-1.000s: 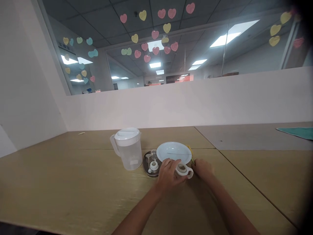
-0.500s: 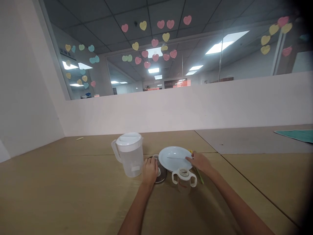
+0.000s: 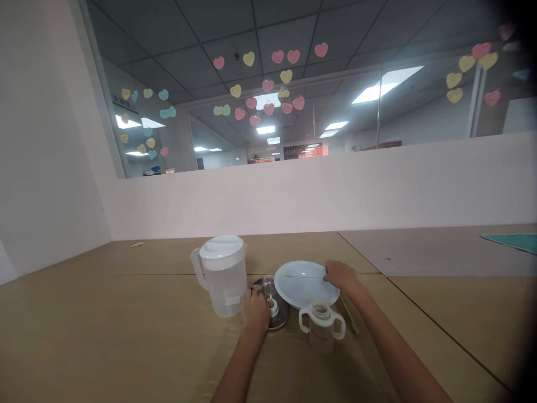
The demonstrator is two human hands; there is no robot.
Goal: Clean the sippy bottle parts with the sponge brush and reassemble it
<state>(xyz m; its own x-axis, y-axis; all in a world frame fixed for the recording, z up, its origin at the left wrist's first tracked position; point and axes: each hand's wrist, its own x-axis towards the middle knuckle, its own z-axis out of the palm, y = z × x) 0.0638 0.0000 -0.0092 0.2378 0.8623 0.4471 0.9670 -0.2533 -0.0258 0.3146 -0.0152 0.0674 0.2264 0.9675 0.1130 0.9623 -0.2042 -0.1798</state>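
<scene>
My left hand (image 3: 255, 309) is closed at the left side of a round metal dish (image 3: 282, 323). A small clear rim shows at its fingertips, but what it grips is mostly hidden. On that dish are a clear rounded piece (image 3: 269, 286) and a small white piece (image 3: 274, 308). My right hand (image 3: 342, 276) pinches the right rim of a shallow white bowl (image 3: 302, 291). A thin light line crosses the bowl's inside. In front of the bowl stands a clear cup with two white handles (image 3: 322, 326). A green stick-like thing (image 3: 349, 315) lies under my right wrist.
A translucent pitcher (image 3: 226, 285) with a white lid stands just left of my left hand. Beyond the wooden table (image 3: 126, 324) are a low white wall (image 3: 260, 207) and a window. A green cloth (image 3: 512, 242) lies at the far right, and a small pale scrap (image 3: 137, 244) at the back left.
The view has tilted up slightly, so things sit lower. My right fingers have drawn back from over the bowl to its rim. More of the clear piece shows beside my left hand.
</scene>
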